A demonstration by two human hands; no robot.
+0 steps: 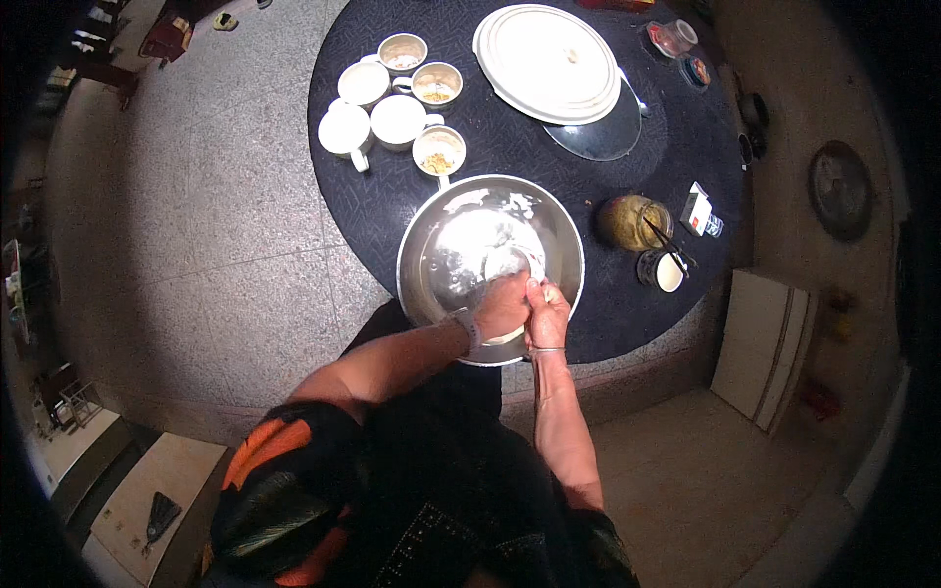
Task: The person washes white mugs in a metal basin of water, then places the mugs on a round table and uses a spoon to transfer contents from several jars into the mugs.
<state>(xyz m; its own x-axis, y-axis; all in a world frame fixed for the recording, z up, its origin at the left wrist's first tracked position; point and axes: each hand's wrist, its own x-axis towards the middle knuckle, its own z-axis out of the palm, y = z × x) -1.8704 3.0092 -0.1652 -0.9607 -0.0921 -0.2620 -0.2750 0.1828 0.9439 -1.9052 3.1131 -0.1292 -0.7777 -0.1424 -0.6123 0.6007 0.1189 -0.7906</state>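
A wide shiny metal basin (412, 260) sits at the near edge of the table, with what looks like water in it. Over its near part my left hand (502, 306) and my right hand (549, 316) are pressed together, both closed. A pale, rounded form (508, 261) shows just beyond the fingers, blurred by glare; I cannot make out its kind or what the hands grip. Beyond the basin's far left rim stand several mugs. A mug (439, 152) nearest the basin has yellowish bits inside; another mug (344, 128) shows a plain white round face.
The round table has a dark cloth (363, 211). A white oval lid (549, 59) overlaps a glass disc (603, 137) at the back. To the right are a jar (619, 221) of yellowish contents, dark chopsticks (667, 242), a small cup (668, 273) and a white packet (696, 210).
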